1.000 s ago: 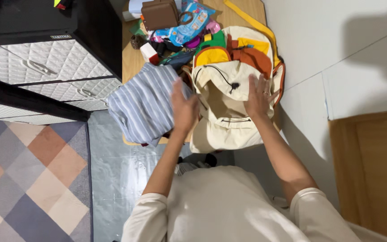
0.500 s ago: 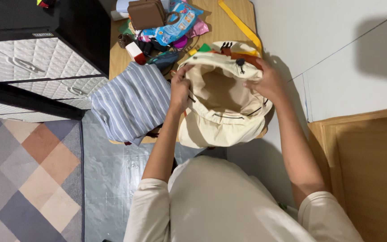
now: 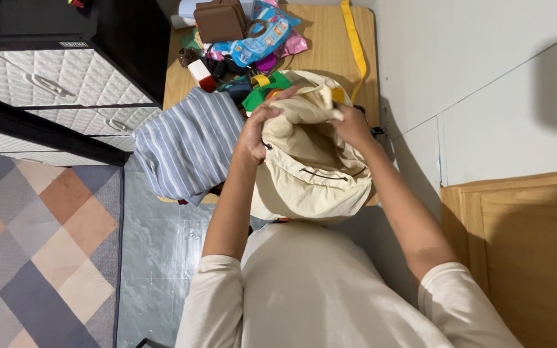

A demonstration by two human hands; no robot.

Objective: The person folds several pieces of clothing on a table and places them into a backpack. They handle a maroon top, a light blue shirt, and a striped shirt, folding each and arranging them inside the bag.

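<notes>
place: home room | evidence: quilted drawer unit (image 3: 53,84), checked rug (image 3: 33,245), low wooden table (image 3: 317,45)

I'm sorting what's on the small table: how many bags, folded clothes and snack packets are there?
Bags: 2, the cream backpack gripped by both hands, and a brown bag
Folded clothes: 1, a striped shirt
Snack packets: 1, a blue packet
Total: 4

Striped folded cloth (image 3: 188,151), brown pouch (image 3: 219,20), quilted drawers (image 3: 46,84).
</notes>
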